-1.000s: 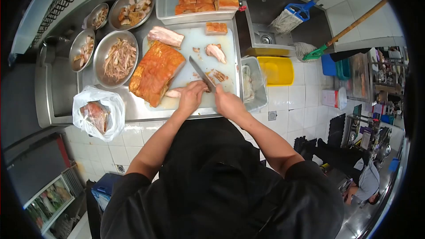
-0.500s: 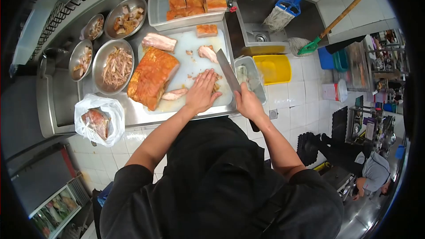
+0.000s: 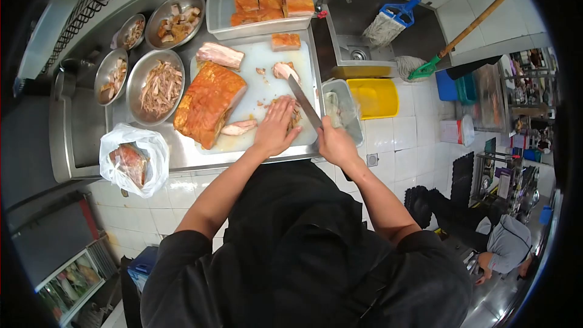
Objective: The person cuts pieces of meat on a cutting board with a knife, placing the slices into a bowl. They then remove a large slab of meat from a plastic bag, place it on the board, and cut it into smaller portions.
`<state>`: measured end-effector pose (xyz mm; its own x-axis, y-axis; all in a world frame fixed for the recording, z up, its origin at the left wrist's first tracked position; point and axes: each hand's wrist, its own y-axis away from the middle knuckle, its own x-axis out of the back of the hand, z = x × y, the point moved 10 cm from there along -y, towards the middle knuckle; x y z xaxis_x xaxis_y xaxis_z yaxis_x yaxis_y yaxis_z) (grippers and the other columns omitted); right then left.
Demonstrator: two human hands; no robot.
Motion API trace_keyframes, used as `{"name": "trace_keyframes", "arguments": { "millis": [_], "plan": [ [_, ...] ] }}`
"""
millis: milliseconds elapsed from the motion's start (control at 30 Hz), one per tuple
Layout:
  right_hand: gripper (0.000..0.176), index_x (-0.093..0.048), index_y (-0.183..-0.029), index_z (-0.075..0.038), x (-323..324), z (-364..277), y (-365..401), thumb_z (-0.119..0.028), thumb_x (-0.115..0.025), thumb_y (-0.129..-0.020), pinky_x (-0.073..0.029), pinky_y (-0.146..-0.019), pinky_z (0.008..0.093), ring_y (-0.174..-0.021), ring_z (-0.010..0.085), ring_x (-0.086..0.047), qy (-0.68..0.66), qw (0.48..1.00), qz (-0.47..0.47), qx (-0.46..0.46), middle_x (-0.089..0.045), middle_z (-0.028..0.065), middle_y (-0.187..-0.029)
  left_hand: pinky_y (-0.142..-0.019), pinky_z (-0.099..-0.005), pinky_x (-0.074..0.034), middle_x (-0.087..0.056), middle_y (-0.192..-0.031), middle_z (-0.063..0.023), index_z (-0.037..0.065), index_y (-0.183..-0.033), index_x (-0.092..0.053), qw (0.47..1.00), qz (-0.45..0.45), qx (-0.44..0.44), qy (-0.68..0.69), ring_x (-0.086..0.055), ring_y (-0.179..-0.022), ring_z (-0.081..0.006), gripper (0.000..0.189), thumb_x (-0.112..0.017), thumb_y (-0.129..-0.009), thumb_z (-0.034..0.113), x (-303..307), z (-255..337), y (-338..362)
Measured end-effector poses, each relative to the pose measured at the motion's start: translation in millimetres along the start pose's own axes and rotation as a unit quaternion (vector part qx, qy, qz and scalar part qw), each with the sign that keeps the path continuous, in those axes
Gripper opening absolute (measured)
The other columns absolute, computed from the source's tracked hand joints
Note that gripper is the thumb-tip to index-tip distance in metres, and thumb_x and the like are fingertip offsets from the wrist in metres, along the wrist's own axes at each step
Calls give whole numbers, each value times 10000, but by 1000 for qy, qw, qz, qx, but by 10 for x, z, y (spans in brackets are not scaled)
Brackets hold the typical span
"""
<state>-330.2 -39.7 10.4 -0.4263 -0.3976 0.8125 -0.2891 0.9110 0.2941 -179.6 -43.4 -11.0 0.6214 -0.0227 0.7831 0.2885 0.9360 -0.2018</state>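
My right hand (image 3: pixel 337 143) grips a long kitchen knife (image 3: pixel 305 102), its blade slanting over the right side of a white cutting board (image 3: pixel 258 94). Flat on the board, with fingers outstretched, my left hand (image 3: pixel 276 126) covers part of some chopped meat bits (image 3: pixel 296 115). Beyond the blade tip lies a small chunk of meat (image 3: pixel 283 70). A big slab of roast pork with orange crackling (image 3: pixel 209 100) rests left of my left hand, with a pale meat strip (image 3: pixel 238 127) between them. Behind the slab is a cut pork piece (image 3: pixel 220 54); a crackling block (image 3: pixel 285 41) sits at the back.
A plastic tub (image 3: pixel 258 29) of roast pork blocks stands behind the board. Metal bowls (image 3: pixel 132 88) of cut meat are at the left, near a plastic bag (image 3: pixel 135 176) with meat. At the right are a sink (image 3: pixel 359 54), a yellow tub (image 3: pixel 379 98), mops (image 3: pixel 398 15) and a person (image 3: pixel 509 246).
The knife blade has swung left, its tip now close to the small chunk of meat. My left hand has stayed flat in about the same place. The view has shifted slightly.
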Motion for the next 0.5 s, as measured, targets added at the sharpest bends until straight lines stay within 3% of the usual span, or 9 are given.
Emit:
{"name": "trace_keyframes", "arguments": {
  "millis": [33,100,133,200,233,300,367,500],
  "plan": [
    [216,-429,-1103,-5,12,-64,-5,-173,-499,-987,-490,-666,624,-717,517,-653,10,1000,-15,5,-660,310,-750,-1212,-463,-271,-437,-1529,-192,9,-1438,-489,1000,2,1,0,-366,-1454,-348,546,-594,-958,247,31,-41,7],
    [208,-433,-1105,-4,25,-159,-29,-155,-495,-975,-492,-659,619,-712,508,-657,21,999,-30,8,-665,300,-751,-1136,-477,-350,-569,-1371,-170,31,-1243,-632,993,115,-29,9,-508,-1301,-341,359,-655,-910,162,338,-91,53],
    [206,-438,-1108,-6,15,-203,-67,-132,-496,-955,-497,-658,613,-711,497,-664,42,998,-41,15,-671,293,-755,-1136,-477,-350,-569,-1371,-170,31,-1243,-632,993,115,-28,11,-508,-1301,-341,359,-655,-910,162,354,-120,63],
    [211,-442,-1111,-8,22,-292,-123,-108,-497,-934,-502,-657,606,-711,486,-671,65,996,-53,24,-677,285,-758,-1015,-474,-437,-645,-1182,-109,49,-1044,-685,997,45,-45,32,-590,-1114,-310,200,-704,-854,107,243,-106,43],
    [221,-446,-1116,-10,30,-348,-156,-96,-497,-919,-507,-661,602,-714,478,-678,80,994,-61,30,-680,282,-758,-1015,-474,-437,-645,-1182,-109,49,-1044,-685,997,48,-44,32,-590,-1114,-310,200,-704,-854,107,242,-89,1],
    [232,-450,-1120,-12,15,-379,-210,-84,-497,-904,-512,-665,597,-716,470,-685,95,992,-71,35,-683,278,-757,-938,-444,-487,-662,-1095,-65,60,-989,-696,987,33,-156,5,-610,-1036,-284,170,-723,-835,127,164,195,-43],
    [193,-437,-1109,-27,4,-363,-261,-156,-495,-978,-480,-648,632,-679,503,-652,84,994,-57,40,-664,286,-727,-932,-427,-493,-662,-1082,-67,66,-979,-706,990,25,-140,-8,-610,-1042,-285,161,-729,-830,122,81,142,-65],
    [195,-442,-1108,-28,62,-326,-252,-162,-497,-978,-486,-652,630,-681,504,-654,82,995,-44,24,-662,284,-718,-930,-404,-503,-665,-1055,-73,72,-946,-728,994,55,-97,-20,-609,-1046,-288,141,-729,-806,78,138,26,-17]
  ]
}}
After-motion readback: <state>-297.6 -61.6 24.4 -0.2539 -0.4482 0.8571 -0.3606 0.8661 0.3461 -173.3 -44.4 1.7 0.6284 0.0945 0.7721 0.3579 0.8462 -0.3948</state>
